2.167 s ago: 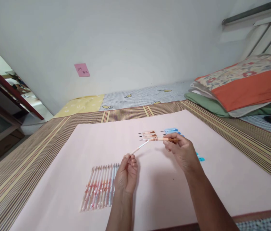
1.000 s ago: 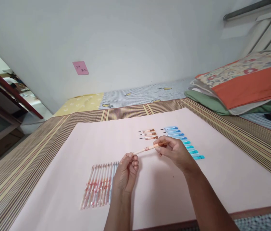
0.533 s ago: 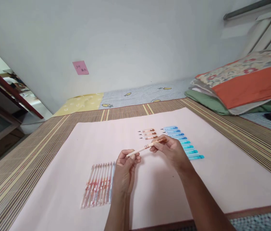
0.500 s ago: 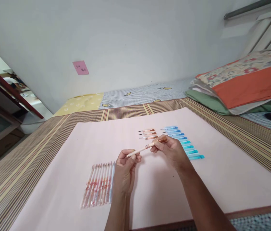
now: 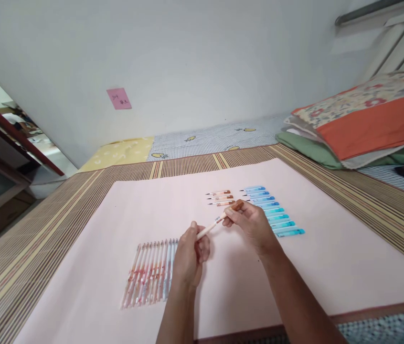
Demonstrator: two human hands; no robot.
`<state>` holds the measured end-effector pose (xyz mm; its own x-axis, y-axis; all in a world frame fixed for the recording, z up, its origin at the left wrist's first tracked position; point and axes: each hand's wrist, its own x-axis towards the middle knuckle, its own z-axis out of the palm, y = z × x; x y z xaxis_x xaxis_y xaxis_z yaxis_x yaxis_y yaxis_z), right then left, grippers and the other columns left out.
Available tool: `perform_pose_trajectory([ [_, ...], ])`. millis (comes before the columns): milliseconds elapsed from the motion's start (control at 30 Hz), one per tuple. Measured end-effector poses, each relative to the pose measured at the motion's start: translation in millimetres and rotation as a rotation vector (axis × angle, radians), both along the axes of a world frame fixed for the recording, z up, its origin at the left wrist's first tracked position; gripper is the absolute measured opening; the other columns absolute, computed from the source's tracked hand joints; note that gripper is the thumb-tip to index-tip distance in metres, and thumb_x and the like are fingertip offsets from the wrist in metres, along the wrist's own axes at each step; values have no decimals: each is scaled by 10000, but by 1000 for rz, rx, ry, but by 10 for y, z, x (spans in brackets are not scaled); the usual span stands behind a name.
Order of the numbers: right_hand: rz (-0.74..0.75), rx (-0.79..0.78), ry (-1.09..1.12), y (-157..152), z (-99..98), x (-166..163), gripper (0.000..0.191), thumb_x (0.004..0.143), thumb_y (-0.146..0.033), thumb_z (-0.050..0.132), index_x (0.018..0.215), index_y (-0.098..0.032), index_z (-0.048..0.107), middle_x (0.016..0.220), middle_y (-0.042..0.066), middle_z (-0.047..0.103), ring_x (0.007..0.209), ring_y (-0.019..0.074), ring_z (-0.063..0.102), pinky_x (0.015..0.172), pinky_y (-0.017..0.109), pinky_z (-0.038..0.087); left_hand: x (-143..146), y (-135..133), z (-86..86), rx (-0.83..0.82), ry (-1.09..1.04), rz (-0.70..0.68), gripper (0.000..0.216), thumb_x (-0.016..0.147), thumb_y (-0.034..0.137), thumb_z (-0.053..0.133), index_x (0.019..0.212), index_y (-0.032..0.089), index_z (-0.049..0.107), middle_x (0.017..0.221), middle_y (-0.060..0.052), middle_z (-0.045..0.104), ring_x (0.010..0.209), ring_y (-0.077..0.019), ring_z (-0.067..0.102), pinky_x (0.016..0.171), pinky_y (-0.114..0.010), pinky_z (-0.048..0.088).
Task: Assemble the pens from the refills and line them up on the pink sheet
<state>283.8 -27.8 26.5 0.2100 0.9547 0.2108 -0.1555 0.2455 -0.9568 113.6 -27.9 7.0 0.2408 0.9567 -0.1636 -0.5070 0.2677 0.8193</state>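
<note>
A cream pencil with a brown end (image 5: 207, 232) is held between both hands above the pink sheet, slanting up to the right. My left hand (image 5: 186, 255) is closed round its pale lower-left end, and the very end is hidden in the fingers. Nearer the brown end, my right hand (image 5: 254, 223) pinches the barrel between thumb and fingers. Just beyond the hands lie three brown-and-cream pencils (image 5: 219, 198) with dark points facing left. A column of blue and teal pencils (image 5: 257, 194) lies beside my right hand, partly covered by it.
Left of my left hand, several slim clear, pink and blue pens (image 5: 144, 272) lie side by side. The pink sheet (image 5: 116, 215) rests on a striped mat (image 5: 62, 210). Folded bedding (image 5: 374, 124) is stacked at the right, and a pink note (image 5: 119, 98) is on the wall.
My left hand has turned and now wraps the pencil's pale end, which showed before. The brown end now shows more above my right hand. The pencil tilts more steeply.
</note>
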Motion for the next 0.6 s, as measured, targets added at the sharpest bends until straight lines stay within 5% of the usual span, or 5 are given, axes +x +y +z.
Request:
perform_pose_trajectory([
  [100,35,10,-29,-18,27,17,242,806,-387,760,754,-182,643,674,18,698,645,160,665,663,297,552,-10,0,2,-58,-70,-53,428,776,438,802,704,177,472,484,115,315,386,-17,223,396,-166,167],
  [433,306,95,-88,-111,143,-5,107,855,-274,721,911,-184,719,928,58,721,864,185,689,796,336,587,-56,21,0,-223,-175,-130,498,631,417,909,665,175,475,452,107,415,344,-2,180,350,-160,125],
  [600,186,62,-104,-91,102,-17,149,833,-315,741,819,-179,683,826,43,721,766,182,697,762,340,576,-52,34,-12,-111,-157,47,378,571,286,946,718,135,632,576,36,560,484,-24,426,473,-125,344],
])
